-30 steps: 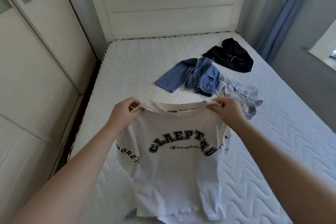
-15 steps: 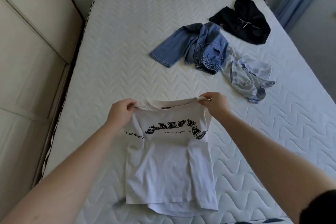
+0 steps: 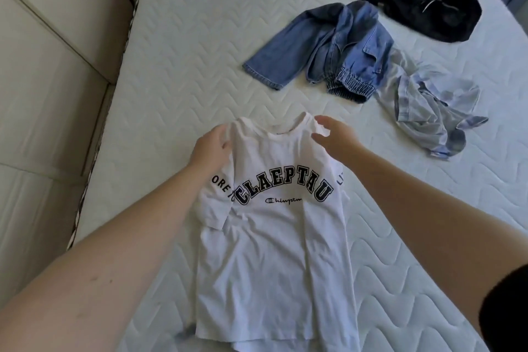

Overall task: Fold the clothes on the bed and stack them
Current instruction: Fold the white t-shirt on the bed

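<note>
A home bedroom: a bare quilted mattress (image 3: 200, 37) strewn with clothes, including a denim jacket (image 3: 337, 46), beside pale panelled doors (image 3: 43, 80), probably a built-in wardrobe.

There is one view only, from a wide-angle camera worn on the person's head. It looks forward and steeply down over the bed (image 3: 177, 46) from its near end. Both forearms reach in from the bottom corners, so the near part of the mattress lies close under the lens. The far edge of the mattress sits at the top of the frame, and a pale cabinet front (image 3: 43, 71) runs along the left. Straight lines bow toward the frame's edges.
</note>
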`<state>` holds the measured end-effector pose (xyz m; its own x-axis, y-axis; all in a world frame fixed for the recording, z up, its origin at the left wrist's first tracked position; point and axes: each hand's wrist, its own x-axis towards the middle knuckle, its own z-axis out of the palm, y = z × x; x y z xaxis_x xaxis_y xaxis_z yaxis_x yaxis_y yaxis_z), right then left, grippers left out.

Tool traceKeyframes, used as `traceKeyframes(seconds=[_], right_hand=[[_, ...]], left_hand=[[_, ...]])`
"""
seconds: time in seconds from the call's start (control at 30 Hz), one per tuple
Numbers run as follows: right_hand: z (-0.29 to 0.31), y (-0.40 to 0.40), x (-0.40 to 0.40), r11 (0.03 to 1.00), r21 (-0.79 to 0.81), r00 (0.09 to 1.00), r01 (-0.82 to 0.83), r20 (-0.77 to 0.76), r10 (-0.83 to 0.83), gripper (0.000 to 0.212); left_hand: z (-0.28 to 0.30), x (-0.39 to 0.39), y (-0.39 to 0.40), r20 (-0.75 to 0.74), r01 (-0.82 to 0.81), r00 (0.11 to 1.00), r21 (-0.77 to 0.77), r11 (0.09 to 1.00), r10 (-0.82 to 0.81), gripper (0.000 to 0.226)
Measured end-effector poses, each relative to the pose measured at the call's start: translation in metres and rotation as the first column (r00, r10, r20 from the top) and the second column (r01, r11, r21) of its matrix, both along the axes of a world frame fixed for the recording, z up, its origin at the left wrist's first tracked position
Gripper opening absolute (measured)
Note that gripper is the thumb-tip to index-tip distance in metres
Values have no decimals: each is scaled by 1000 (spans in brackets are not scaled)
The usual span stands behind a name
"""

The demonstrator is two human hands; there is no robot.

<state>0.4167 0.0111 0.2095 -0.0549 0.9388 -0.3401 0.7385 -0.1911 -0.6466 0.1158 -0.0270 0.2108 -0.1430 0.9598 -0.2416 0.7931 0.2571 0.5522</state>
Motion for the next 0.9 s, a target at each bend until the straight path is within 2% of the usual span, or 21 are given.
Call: traceKeyframes(seconds=[0.1, 0.23, 0.33, 0.43, 0.53, 0.6, 0.67, 0.8, 0.9], right_hand=[[-34, -38, 2, 993, -96, 996, -69, 46, 73, 51], [-88, -101, 0, 963, -229, 984, -141, 72, 161, 50], [-130, -159, -7, 915, -350, 963, -200, 101, 249, 51], [-167, -224, -14, 844, -435, 906, -312, 130, 402, 54], [-192, -291, -13, 776, -505, 844, -378, 157, 513, 58], [-199, -336, -5, 740, -545, 813, -396, 168, 558, 63], [-200, -379, 4, 714, -567, 782, -411, 185, 596, 69], [-197, -432, 14, 693, -562, 710, -452, 245, 661, 71], [-197, -442, 25, 722, -513, 691, -464, 300, 657, 75]], left_hand=[[-40, 15, -50, 25, 54, 998, -66, 996, -52, 46], [-101, 34, -120, 47, 122, 992, -251, 960, -113, 52], [-141, 46, -171, 29, 234, 971, -328, 915, -237, 57], [-172, 53, -224, -21, 378, 906, -407, 832, -422, 65], [-194, 54, -283, -81, 461, 807, -533, 710, -585, 72], [-202, 52, -321, -74, 475, 770, -597, 646, -634, 75], [-205, 52, -353, -52, 453, 776, -647, 613, -629, 83], [-202, 53, -394, -158, 410, 779, -604, 684, -607, 92], [-196, 49, -403, -239, 408, 812, -418, 811, -532, 77]])
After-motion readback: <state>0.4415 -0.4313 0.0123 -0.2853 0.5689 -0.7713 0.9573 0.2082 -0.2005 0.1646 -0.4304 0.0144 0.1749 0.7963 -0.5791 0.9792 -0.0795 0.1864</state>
